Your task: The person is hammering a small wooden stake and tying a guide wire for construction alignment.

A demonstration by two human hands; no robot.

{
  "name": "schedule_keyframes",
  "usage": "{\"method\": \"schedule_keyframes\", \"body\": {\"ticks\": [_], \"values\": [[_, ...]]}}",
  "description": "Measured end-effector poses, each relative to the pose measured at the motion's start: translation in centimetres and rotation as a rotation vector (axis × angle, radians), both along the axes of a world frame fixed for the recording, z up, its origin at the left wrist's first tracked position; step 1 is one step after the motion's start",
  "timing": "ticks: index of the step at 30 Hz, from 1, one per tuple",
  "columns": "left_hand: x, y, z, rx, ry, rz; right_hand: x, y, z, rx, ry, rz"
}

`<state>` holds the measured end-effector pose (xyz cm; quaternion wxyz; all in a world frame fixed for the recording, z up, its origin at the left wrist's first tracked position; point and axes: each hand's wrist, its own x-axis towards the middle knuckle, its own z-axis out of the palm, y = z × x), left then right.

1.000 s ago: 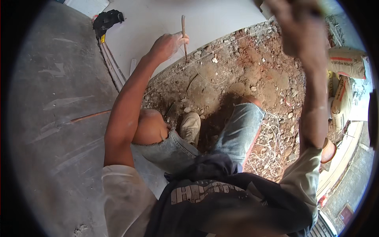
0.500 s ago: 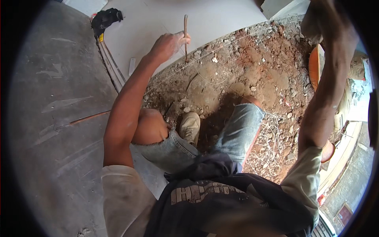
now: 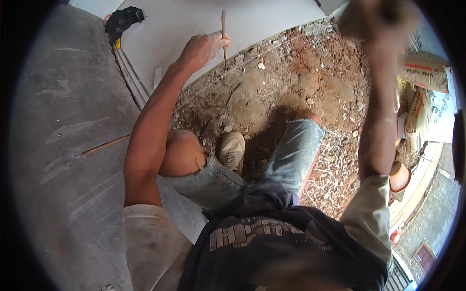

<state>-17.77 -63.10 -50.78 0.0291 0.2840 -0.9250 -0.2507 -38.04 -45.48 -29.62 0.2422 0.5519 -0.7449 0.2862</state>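
My left hand is closed round a thin brown rod, pinched near its middle. The rod stands nearly upright, its lower tip at the edge of the soil, close to a taut thin string. Whether the tip has gone into the ground I cannot tell. High at the upper right, my right hand is raised and smeared by motion. It seems closed on a bulky, brownish-grey thing whose kind I cannot make out.
Smooth grey flooring lies on the left, with a brown rod on it. A black bag-like item rests by long strips. Tangled white string lies on the soil. Cement bags and an orange-brown pot stand right.
My right hand has swung leftward and up, uncovering the cement bags. My left hand still holds the rod upright. The whole view has shifted slightly.
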Motion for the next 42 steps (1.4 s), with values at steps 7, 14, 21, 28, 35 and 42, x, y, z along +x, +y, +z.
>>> {"method": "schedule_keyframes", "body": {"ticks": [7,14,21,28,35,42], "values": [[3.9,-2.7,-4.1,0.121,0.096,0.159,0.4,-0.7,-5.5,0.372,0.232,0.223],[1.5,-0.8,-0.9,-0.034,-0.082,-0.037,2.7,1.2,-4.3,0.145,-0.165,0.039],[2.1,0.8,0.4,0.030,-0.056,0.037,1.1,4.4,-4.0,0.425,-0.161,0.031],[2.7,-0.6,-1.5,-0.010,0.082,0.017,-11.9,18.8,-21.9,0.438,-0.446,-0.574],[1.8,-0.2,-0.9,0.026,0.012,0.059,-11.3,22.2,-35.7,0.394,-0.201,-0.449],[3.1,-0.9,-2.7,-0.194,0.175,-0.114,7.5,-1.4,-36.1,0.756,-1.090,0.043]]}}
